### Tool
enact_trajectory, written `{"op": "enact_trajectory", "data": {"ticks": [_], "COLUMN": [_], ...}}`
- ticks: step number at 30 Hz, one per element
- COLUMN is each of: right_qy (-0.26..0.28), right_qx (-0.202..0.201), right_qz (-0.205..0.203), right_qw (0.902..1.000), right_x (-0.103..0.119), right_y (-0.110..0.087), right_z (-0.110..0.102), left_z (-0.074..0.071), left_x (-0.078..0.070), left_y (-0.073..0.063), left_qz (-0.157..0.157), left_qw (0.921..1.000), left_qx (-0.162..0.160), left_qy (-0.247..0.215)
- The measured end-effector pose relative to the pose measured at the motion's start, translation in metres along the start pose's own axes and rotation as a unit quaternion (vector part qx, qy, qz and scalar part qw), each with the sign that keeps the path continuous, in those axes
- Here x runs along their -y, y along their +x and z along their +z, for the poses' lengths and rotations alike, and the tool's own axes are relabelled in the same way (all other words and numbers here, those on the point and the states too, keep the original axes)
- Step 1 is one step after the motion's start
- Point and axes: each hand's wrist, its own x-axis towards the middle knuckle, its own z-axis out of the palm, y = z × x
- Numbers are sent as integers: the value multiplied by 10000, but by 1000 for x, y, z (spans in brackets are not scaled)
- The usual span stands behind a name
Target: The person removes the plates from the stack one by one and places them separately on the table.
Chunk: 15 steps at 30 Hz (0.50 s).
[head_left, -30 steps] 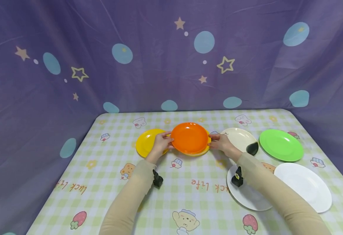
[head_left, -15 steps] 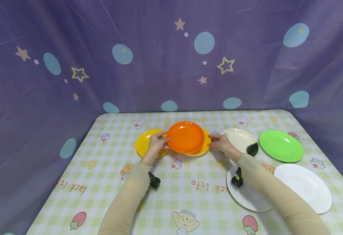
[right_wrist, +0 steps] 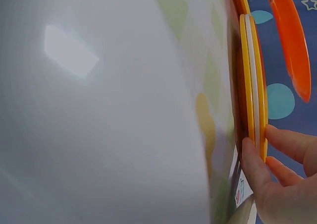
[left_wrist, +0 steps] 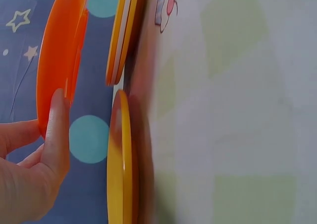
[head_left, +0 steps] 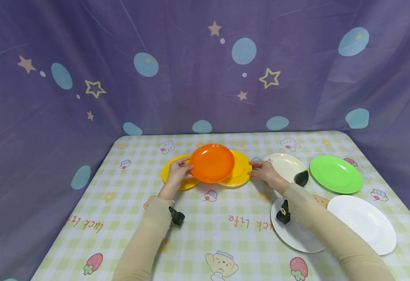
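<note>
My left hand (head_left: 177, 172) pinches the left rim of an orange plate (head_left: 212, 163), thumb on one face and fingers on the other. In the left wrist view the orange plate (left_wrist: 58, 50) hangs clear of the plates below. My right hand (head_left: 266, 171) grips the right edge of a low stack of plates (head_left: 240, 168), yellow on top. Seen edge-on in the right wrist view, the stack (right_wrist: 253, 80) has a white layer between yellow ones. A separate yellow plate (head_left: 168, 171) lies left of the stack, partly hidden by my left hand and the orange plate.
Right of the stack are a cream plate (head_left: 285, 166) with a dark green patch, a green plate (head_left: 335, 174) and two white plates, one (head_left: 362, 224) near the right edge, the other (head_left: 296, 234) under my right forearm. A checked cloth (head_left: 205, 226) covers the table; a purple curtain (head_left: 190, 97) hangs behind.
My left hand has drawn the orange plate leftward off the yellow-topped stack, uncovering more of it and partly covering the left yellow plate. The right hand has kept its place at the stack's edge.
</note>
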Motion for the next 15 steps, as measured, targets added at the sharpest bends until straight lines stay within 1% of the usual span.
{"op": "enact_trajectory", "data": {"ticks": [2, 5, 10, 15], "right_qy": [35, 57, 105, 293], "right_qx": [-8, 1, 36, 80], "right_qz": [11, -15, -58, -41], "right_qw": [10000, 10000, 9999, 9995], "right_x": [0, 1, 0, 0], "right_y": [0, 0, 0, 0], "right_z": [0, -1, 0, 0], "left_z": [-3, -8, -17, -26], "left_x": [-1, -2, -1, -2], "left_y": [-1, -1, 1, -1], "left_qz": [57, 29, -9, 2], "left_qw": [9999, 9999, 9999, 9998], "left_qx": [6, -53, -138, -191], "left_qy": [-114, -159, -97, -72]}}
